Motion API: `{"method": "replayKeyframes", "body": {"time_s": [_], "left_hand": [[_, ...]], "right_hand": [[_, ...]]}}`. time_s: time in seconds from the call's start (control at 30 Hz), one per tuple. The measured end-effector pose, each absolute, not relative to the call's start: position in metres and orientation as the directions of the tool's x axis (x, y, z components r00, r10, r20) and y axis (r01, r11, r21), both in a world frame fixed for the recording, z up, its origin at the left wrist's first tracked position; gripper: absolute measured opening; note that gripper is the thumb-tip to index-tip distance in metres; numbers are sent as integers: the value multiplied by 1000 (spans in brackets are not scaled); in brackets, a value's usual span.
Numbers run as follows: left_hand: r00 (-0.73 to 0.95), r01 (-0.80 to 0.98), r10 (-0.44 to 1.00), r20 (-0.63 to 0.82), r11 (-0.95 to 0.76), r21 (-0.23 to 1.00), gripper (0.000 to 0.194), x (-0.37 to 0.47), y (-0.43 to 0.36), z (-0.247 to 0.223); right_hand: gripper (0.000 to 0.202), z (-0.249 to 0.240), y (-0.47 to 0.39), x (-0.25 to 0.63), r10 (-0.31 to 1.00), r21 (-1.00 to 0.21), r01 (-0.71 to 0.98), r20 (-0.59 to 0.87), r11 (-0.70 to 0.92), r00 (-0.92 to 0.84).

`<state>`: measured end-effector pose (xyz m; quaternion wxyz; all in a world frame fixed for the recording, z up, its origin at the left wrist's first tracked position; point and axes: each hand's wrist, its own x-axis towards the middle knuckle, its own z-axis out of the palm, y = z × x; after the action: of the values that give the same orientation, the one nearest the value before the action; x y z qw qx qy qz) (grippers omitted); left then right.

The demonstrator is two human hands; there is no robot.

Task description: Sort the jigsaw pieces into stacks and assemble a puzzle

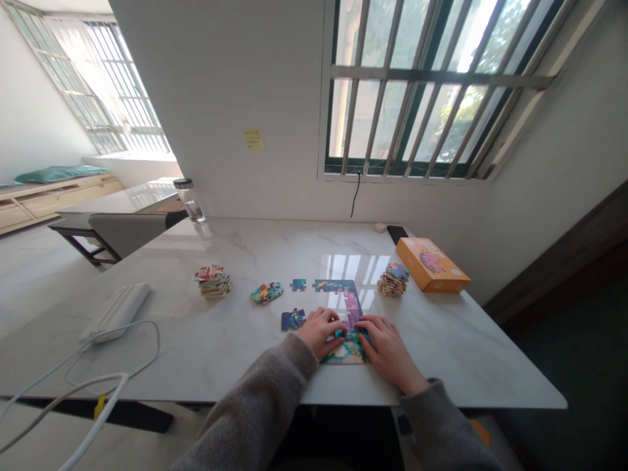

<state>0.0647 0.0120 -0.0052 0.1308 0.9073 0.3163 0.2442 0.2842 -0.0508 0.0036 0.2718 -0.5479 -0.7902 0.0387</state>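
Observation:
A partly joined jigsaw puzzle [351, 302] lies on the table, its pieces forming a top strip, a purple right side and a colourful lower part. My left hand [324, 332] is at the inner side of the lower part, fingers curled and closed on a teal jigsaw piece [339, 333]. My right hand [388, 347] rests at the right edge, with thumb and fingers closed about a dark jigsaw piece there; the fingers partly hide it. Left of the puzzle lie a loose blue piece [298, 285] and some dark blue joined pieces [293, 319], close to my left hand.
Stacks of pieces stand at left [214, 282] and right [392, 280], with a small pile [267, 292] between. An orange box [432, 265] and a black phone [397, 234] lie at back right. A bottle [190, 199], a white power strip [118, 313] and cables [110, 386] are at left.

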Motion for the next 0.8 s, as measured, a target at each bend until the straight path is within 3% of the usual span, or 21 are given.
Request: {"method": "replayKeyframes", "body": {"time_s": [0.2,0.37,0.6,0.8], "left_hand": [[623,552,676,392,-736,392,20,62,12,-2],[583,651,743,327,-669,358,19,60,13,1],[565,592,740,365,-671,446,18,66,24,2],[586,604,733,346,-680,416,19,79,34,4]], "right_hand": [[21,3,-51,284,891,-360,847,377,392,-252],[21,4,-52,284,894,-363,848,374,387,-248],[20,5,-51,283,892,-353,854,383,382,-241],[20,6,-52,283,894,-353,855,377,380,-242]]}}
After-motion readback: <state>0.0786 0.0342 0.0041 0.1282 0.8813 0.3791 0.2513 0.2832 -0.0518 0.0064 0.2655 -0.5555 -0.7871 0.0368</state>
